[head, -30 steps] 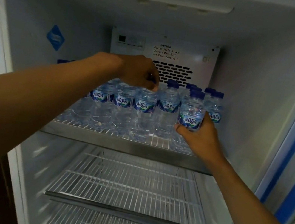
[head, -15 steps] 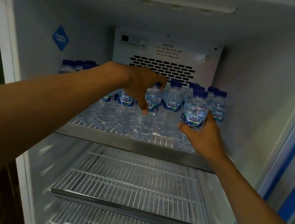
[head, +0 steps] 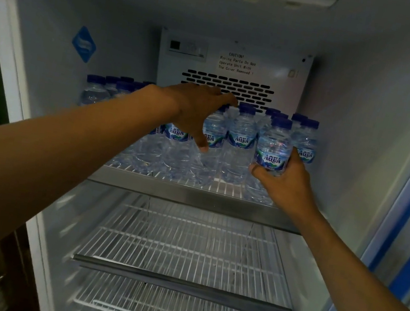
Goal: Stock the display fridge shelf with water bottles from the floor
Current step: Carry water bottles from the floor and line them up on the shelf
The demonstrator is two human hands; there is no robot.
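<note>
Here, bottle point(head: 272, 151) (labelled AQUA) in right hand point(head: 284, 187)

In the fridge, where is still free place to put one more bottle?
The top shelf is crowded with bottles; only a narrow front strip shows bare between the left hand and right hand. The middle wire shelf below shows bare from wall to wall.

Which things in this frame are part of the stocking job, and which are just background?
Job: Aqua bottle gripped by the right hand; left hand spread over the bottle row; top shelf.

Background: caution label, blue sticker, vent slots, lower wire shelves.
</note>
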